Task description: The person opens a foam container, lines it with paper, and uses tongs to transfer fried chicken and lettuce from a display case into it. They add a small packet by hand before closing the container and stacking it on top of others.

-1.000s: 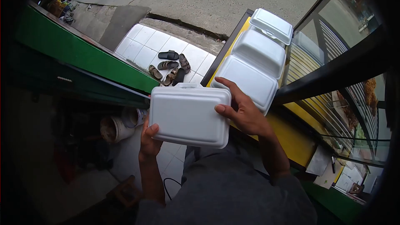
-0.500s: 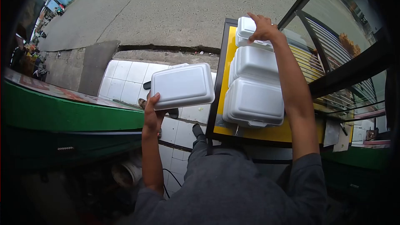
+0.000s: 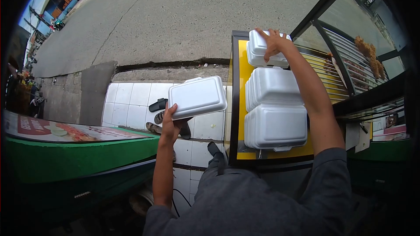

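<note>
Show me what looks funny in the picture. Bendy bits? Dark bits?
Head view: black, rounded corners; the road seems to bulge, probably from a wide lens; soft light on the white boxes, their ridges clear; the bucket hides in deep shadow.

Left hand (image 3: 169,124) holds closed white foam clamshell (image 3: 197,97) at its 8 o'clock corner. Right hand (image 3: 276,46), fingers spread, on smaller foam box (image 3: 256,52) at 12 o'clock of nested open clamshells (image 3: 282,124).
</note>
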The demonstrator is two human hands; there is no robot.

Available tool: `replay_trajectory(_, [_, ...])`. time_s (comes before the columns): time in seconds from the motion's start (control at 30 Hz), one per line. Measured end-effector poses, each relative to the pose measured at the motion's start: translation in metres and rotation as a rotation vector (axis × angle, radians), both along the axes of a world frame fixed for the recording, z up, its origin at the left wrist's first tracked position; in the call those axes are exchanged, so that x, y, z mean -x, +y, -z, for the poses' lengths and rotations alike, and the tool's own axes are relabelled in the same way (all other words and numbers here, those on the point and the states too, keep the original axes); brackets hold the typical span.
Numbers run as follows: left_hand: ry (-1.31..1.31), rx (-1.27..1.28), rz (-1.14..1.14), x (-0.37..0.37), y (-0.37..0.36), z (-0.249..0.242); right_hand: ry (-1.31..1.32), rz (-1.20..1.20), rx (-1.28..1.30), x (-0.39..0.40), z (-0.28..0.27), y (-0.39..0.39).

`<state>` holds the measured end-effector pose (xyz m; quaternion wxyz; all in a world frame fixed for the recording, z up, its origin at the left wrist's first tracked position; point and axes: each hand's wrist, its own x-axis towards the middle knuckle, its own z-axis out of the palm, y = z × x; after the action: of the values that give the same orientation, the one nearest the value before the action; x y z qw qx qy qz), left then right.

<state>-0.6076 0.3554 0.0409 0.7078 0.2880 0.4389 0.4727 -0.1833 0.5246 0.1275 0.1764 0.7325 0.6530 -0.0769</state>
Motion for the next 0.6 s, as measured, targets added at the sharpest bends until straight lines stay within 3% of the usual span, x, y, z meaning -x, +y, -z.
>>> replay_trajectory(0.37, [-0.085, -0.084, 0.107, -0.074, 0.115, 0.018, -0.037, -0.143, -0.204, -0.006, 0.002, -0.014])
replay_trajectory(0.6, [-0.065, -0.144, 0.178, -0.125, 0.148, 0.016, 0.048, -0.109, -0.267, -0.006, -0.041, -0.018])
